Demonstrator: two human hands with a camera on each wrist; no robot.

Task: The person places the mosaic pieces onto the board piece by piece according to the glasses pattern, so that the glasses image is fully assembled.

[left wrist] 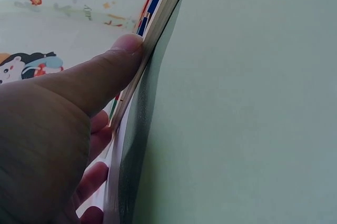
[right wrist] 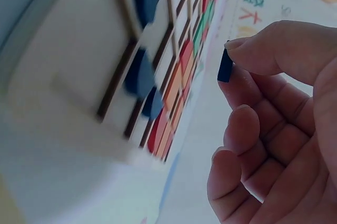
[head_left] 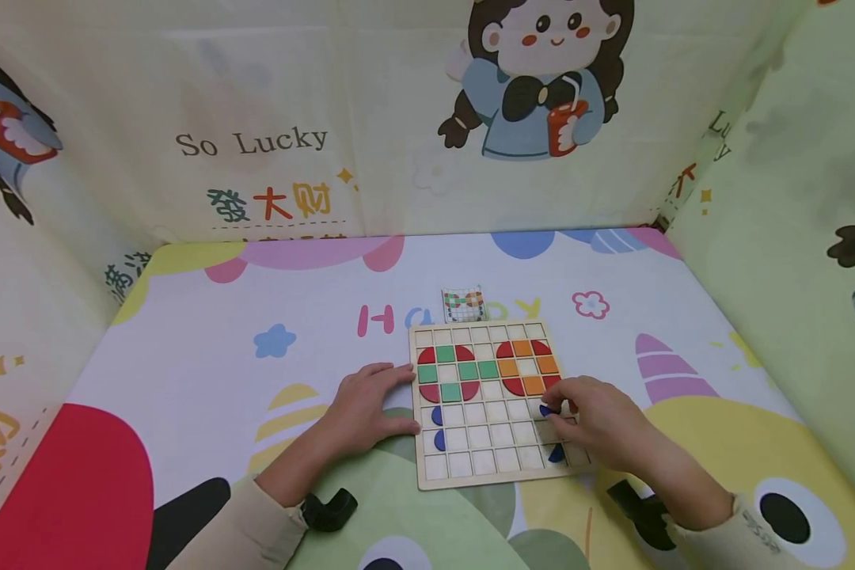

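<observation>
My left hand (head_left: 370, 404) rests at the left side of a wooden grid board (head_left: 495, 481), its thumb touching the board's edge in the left wrist view. Over the board's right side, my right hand (head_left: 602, 416) pinches a small dark blue piece (right wrist: 225, 67) between thumb and forefinger, its other fingers curled. On the board, red quarter-rounds and green squares (head_left: 445, 354) form a shape at the upper left. Red pieces and orange squares (head_left: 534, 385) form another at the upper right. Blue pieces (head_left: 439, 440) lie in the left column, and another blue piece (head_left: 556, 454) at the lower right.
A small pattern card (head_left: 464, 305) lies just behind the board, printed with a similar coloured shape on a grid. The tablecloth (head_left: 207, 340) bears cartoon prints. Printed cloth walls (head_left: 385, 119) stand at the back and both sides.
</observation>
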